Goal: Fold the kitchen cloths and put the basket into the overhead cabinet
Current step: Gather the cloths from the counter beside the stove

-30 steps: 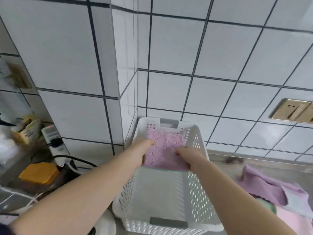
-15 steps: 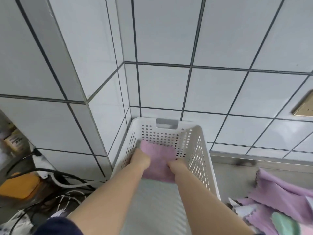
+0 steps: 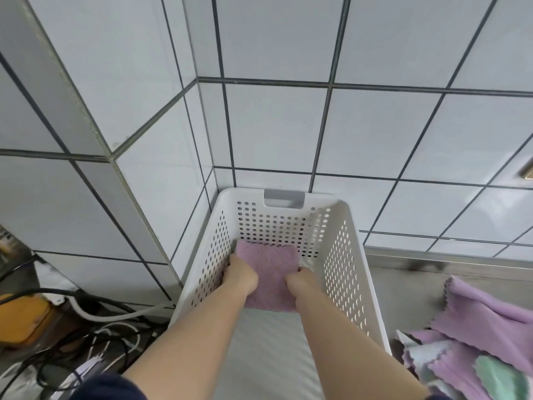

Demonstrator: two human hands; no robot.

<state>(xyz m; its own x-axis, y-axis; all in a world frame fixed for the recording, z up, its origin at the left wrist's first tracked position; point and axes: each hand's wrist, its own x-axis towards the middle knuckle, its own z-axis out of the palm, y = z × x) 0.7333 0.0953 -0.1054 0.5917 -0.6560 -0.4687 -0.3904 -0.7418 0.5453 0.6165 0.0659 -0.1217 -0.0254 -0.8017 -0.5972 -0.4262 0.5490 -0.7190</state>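
Observation:
A white perforated basket stands in the tiled corner on the steel counter. Both my arms reach down into it. A folded purple cloth lies low at the basket's far end. My left hand grips its left edge and my right hand grips its right edge. The fingers of both hands are hidden under the cloth or behind the knuckles.
A heap of loose purple, pale blue and green cloths lies on the counter right of the basket. Cables and an orange object crowd the lower left. Tiled walls close in behind and on the left.
Both hands have carried the folded purple cloth from the basket's rim down deep inside it. The camera has tilted lower and nearer.

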